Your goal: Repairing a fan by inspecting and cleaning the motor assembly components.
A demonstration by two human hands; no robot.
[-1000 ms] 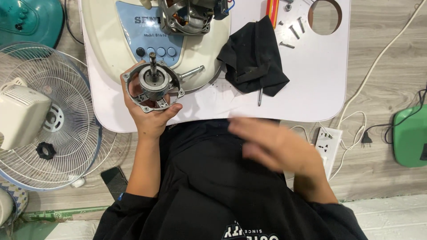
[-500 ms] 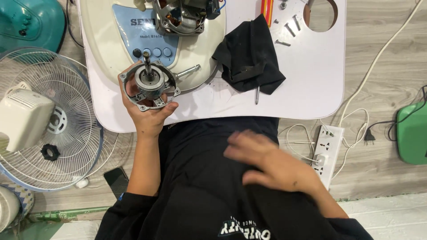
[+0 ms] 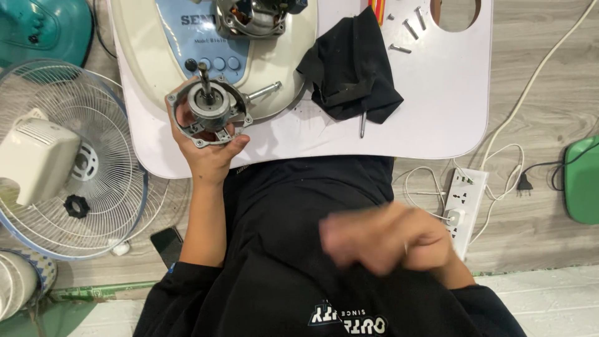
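Note:
My left hand (image 3: 206, 153) grips a round metal fan motor housing (image 3: 211, 112) with its shaft pointing up, held over the near left edge of the white table (image 3: 437, 118). My right hand (image 3: 384, 240) is blurred, held low against my black shirt, fingers curled and with nothing visible in it. Behind the housing lies the cream and blue fan base (image 3: 162, 50) with a motor core (image 3: 253, 19) on it. A black cloth (image 3: 352, 68) lies to the right, a screwdriver tip (image 3: 362, 125) poking out below it.
Several loose screws (image 3: 409, 28) lie near a round hole (image 3: 455, 9) in the table. A wire fan guard (image 3: 68, 162) with a cream cover (image 3: 31, 159) rests on the floor at left. A phone (image 3: 167, 244), a white power strip (image 3: 463, 203) and cables sit on the floor.
My right hand has moved lower and toward my body. My left hand has kept hold of the motor housing, which sits slightly lower in view.

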